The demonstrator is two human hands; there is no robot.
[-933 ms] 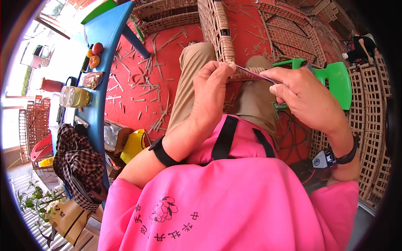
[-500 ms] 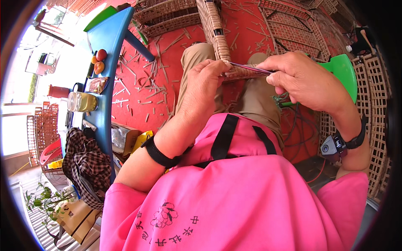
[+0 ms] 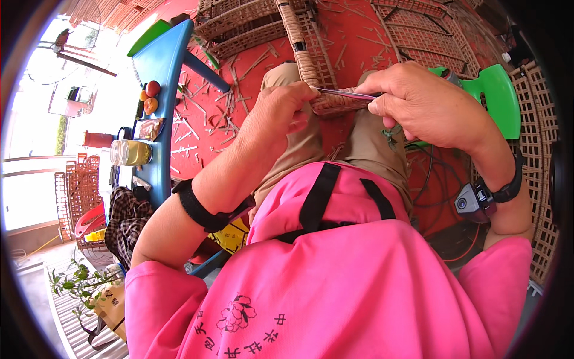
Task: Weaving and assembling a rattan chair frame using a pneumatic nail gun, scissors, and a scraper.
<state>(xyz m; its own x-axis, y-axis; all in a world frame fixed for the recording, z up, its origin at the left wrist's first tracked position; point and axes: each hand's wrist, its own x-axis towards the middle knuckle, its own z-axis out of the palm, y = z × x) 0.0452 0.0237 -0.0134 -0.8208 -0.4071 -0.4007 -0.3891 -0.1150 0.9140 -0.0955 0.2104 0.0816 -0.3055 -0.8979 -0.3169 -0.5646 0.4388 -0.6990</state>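
Over my lap lies a wicker-wrapped frame (image 3: pixel 297 45), with a woven foot (image 3: pixel 341 105) bent toward the right between my knees. My left hand (image 3: pixel 281 110) is closed in a pinch at the bend of the frame, its thumb pointing right; what sits between the fingertips is hidden. My right hand (image 3: pixel 424 102) grips a slim, shiny metal tool (image 3: pixel 344 93), whose exact kind I cannot make out. It spans the gap above the foot, and its far end meets my left thumb.
A blue table (image 3: pixel 164 113) at left carries fruit (image 3: pixel 152 90) and a jar of yellowish liquid (image 3: pixel 131 153). Cut strips litter the red floor (image 3: pixel 203 125). Woven panels (image 3: pixel 427 36) lie at the back right, near a green chair (image 3: pixel 496 99). Cables (image 3: pixel 427 179) run beside my right knee.
Both hands, with the metal tool between them, have shifted slightly left. My left elbow has swung outward. The view has turned a little, so the table appears further right.
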